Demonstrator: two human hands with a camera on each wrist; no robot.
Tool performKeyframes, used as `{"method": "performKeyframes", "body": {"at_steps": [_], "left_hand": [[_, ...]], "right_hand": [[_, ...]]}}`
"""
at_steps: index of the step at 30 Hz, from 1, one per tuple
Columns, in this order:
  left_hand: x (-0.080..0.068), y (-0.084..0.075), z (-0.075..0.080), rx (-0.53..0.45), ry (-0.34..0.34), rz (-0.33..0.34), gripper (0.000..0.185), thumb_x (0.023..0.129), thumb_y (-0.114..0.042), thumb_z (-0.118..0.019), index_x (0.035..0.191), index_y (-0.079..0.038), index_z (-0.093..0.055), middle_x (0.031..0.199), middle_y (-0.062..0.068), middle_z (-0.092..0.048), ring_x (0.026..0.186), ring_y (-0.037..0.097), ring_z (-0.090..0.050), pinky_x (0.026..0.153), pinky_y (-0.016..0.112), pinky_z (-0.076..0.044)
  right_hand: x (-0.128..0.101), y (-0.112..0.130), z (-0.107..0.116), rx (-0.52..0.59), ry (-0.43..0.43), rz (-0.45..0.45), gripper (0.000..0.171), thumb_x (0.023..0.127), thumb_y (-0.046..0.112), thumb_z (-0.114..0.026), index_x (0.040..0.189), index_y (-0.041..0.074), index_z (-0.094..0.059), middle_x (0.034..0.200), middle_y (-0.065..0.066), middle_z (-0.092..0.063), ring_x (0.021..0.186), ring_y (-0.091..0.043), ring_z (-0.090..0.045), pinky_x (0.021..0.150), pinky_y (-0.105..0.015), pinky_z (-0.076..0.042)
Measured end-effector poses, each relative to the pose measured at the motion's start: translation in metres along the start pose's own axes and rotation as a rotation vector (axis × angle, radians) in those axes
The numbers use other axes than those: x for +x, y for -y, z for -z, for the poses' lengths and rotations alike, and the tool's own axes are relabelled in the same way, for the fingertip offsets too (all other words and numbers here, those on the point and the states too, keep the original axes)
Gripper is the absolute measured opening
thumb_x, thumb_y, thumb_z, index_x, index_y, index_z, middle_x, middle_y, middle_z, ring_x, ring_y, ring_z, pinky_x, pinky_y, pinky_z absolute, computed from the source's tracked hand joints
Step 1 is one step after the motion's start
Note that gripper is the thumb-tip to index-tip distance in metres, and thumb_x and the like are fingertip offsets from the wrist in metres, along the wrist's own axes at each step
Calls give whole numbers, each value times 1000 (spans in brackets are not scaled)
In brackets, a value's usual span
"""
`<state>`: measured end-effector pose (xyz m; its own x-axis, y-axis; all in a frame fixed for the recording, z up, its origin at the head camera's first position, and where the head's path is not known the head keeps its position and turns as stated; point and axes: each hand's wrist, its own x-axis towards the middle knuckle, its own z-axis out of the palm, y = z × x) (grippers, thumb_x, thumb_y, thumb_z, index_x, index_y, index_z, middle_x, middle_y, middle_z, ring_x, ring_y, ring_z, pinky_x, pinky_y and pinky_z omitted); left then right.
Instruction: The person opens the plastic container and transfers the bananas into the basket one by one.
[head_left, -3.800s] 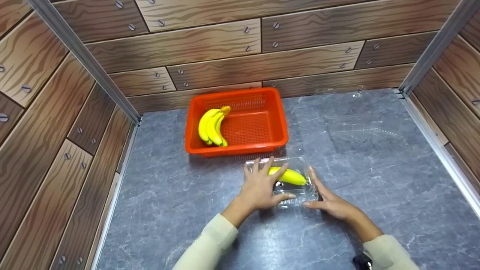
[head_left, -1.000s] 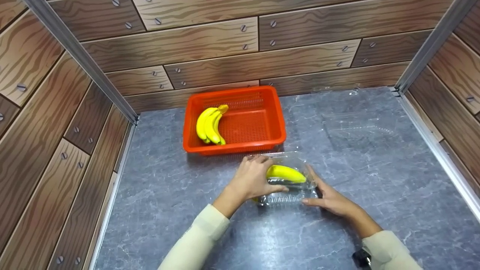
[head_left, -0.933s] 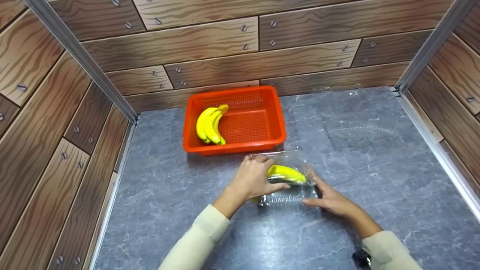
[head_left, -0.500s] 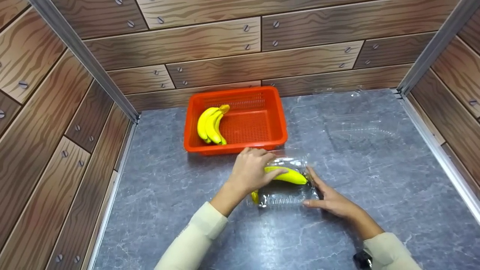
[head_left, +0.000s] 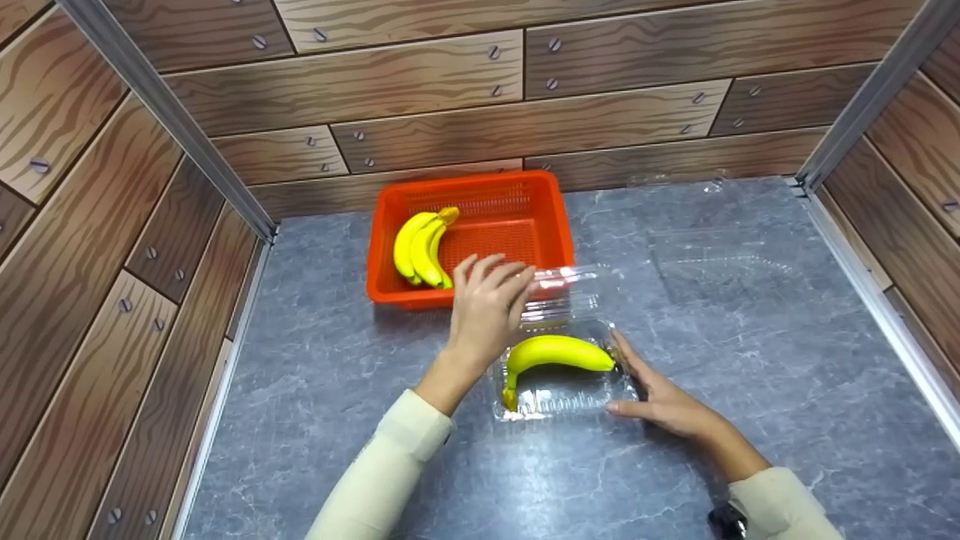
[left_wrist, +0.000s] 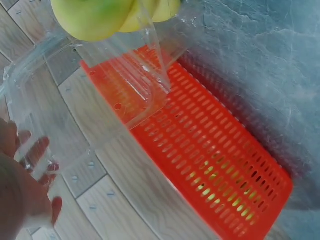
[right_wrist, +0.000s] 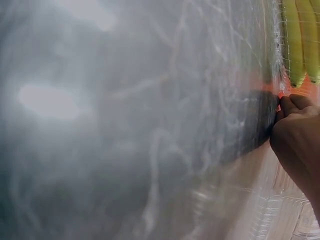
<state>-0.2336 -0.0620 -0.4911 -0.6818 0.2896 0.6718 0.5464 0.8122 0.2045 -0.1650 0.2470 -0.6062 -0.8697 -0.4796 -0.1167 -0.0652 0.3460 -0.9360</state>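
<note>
A single yellow banana [head_left: 555, 350] lies in a clear plastic clamshell box [head_left: 562, 397] on the grey marble surface. My left hand [head_left: 487, 307] holds the box's clear lid [head_left: 564, 289] by its left edge, swung up and back toward the orange basket [head_left: 564, 240]. My right hand [head_left: 652, 394] braces the box's right side with straight fingers and thumb. In the left wrist view the banana [left_wrist: 95, 15] sits at the top, the lid [left_wrist: 100, 85] hangs in front of the basket [left_wrist: 215, 165], and my hand [left_wrist: 20, 190] shows through the plastic.
A bunch of bananas [head_left: 420, 247] lies in the basket's left half. Another clear clamshell box [head_left: 720, 262] lies at the back right. Wood-patterned walls close in the left, back and right sides.
The lid was down over the banana; my left hand has lifted it up and back toward the basket, and the banana now lies uncovered. My right hand has stayed at the box's right side.
</note>
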Motion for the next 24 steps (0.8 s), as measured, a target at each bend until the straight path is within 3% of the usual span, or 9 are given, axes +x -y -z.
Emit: {"method": "performKeyframes", "body": {"at_steps": [4,11,24], "left_hand": [[1,4,-6,-74,-37,59,25,105,-31,-68,123,-21,-82,127,3,-80,133,30,-64,117,54,-41],[4,7,-14,-141,-32,100,27,107,-26,-66,128,-17,-80,134,9,-75,141,35,-57,118,55,-40],[12,14,-19,-122,44,133,30,108,-26,-63,133,-18,-77,137,13,-72,141,39,-56,116,57,-40]], "right_hand": [[0,3,0,-34,-3,-5,115,96,26,-79,173,29,6,181,-17,5,165,-53,-4,126,-79,0],[-4,5,-1,-98,-6,-6,115,96,30,-79,173,28,6,180,-19,2,164,-53,-8,125,-79,-5],[-21,6,-5,-181,-18,-18,116,95,37,-80,173,29,5,179,-23,-5,161,-54,-18,122,-81,-13]]}}
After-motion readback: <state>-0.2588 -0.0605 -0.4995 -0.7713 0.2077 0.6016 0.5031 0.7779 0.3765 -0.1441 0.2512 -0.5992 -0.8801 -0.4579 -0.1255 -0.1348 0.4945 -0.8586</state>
